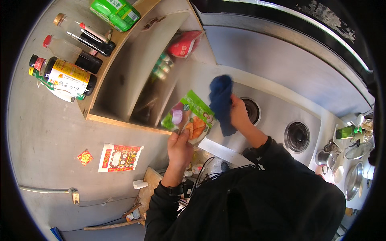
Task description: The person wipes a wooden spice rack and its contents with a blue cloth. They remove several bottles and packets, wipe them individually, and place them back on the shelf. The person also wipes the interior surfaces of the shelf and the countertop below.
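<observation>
Over the left end of the steel hob point(277, 120), someone is standing with both hands occupied. The left hand point(179, 148) is pinching a green-topped packet point(187, 114) by its lower edge, thumb pressing on the front and fingers curling behind — presumably so that most of the printed face is showing. The packet is leaning at a tilt beside the open wooden shelf unit point(116, 88); from this angle I cannot tell whether its back is touching the board. The right hand point(240, 114) is gripping a dark blue cloth point(221, 102), fingers closing into one edge while the loose folds are spilling to either side; bunching it like that is probably giving a fuller handful. Its knuckles are hiding part of the nearer burner point(252, 110). On the upper board, sauce bottles point(71, 76) are standing beside a green jug point(116, 14) — likely sitting there to be off the hob yet within reach — and a red bag point(185, 45) is lying in a compartment below.
</observation>
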The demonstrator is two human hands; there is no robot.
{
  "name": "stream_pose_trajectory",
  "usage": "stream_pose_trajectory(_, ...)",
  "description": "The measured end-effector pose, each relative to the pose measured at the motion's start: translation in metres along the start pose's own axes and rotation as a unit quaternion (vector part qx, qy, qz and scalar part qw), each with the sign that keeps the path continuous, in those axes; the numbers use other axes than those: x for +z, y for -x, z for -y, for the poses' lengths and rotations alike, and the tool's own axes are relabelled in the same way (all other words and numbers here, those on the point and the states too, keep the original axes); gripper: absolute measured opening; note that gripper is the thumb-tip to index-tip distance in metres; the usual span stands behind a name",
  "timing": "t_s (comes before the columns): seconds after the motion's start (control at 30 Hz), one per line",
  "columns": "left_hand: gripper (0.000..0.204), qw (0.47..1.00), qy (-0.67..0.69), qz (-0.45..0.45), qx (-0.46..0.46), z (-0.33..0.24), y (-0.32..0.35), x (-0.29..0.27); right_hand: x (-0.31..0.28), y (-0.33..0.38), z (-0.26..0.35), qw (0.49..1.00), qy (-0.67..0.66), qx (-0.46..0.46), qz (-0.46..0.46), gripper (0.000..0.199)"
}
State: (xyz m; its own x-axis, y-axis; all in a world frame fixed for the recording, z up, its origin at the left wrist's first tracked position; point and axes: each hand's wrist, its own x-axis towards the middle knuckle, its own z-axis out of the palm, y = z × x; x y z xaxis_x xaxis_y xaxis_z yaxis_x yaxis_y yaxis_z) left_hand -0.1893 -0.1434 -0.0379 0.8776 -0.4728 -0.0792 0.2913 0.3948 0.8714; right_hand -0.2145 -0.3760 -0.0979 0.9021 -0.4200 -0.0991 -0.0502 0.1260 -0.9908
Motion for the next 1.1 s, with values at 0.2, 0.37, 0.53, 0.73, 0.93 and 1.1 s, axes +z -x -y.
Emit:
stream_pose_trajectory(0.2, 0.045, 0.996, 0.082, 0.005, -0.047, -0.002, -0.015, 0.005, 0.02, 0.016, -0.019, 0.98, -0.103, -0.018, 0.17, 0.044)
stream_pose_trajectory(0.37, 0.043, 0.997, 0.058, -0.035, -0.038, 0.012, -0.023, -0.015, 0.022, 0.017, 0.011, 0.961, 0.098, -0.202, 0.158, 0.07)
stream_pose_trajectory(0.53, 0.041, 0.992, -0.036, -0.122, 0.015, 0.019, -0.025, -0.043, 0.008, -0.001, 0.013, 0.999, -0.009, -0.041, -0.001, 0.05)
stream_pose_trajectory(0.73, 0.038, 0.96, -0.123, -0.237, 0.082, 0.016, -0.042, -0.065, -0.03, -0.011, -0.052, 0.89, -0.376, 0.257, -0.004, 0.035)
stream_pose_trajectory(0.93, 0.033, 0.948, -0.132, -0.255, 0.14, 0.003, -0.103, -0.055, -0.037, 0.008, -0.083, 0.881, -0.412, 0.228, 0.047, 0.029)
stream_pose_trajectory(1.1, 0.034, 0.925, -0.135, -0.3, 0.188, -0.016, -0.194, -0.095, -0.016, 0.025, -0.025, 0.981, -0.15, 0.123, -0.001, 0.032)
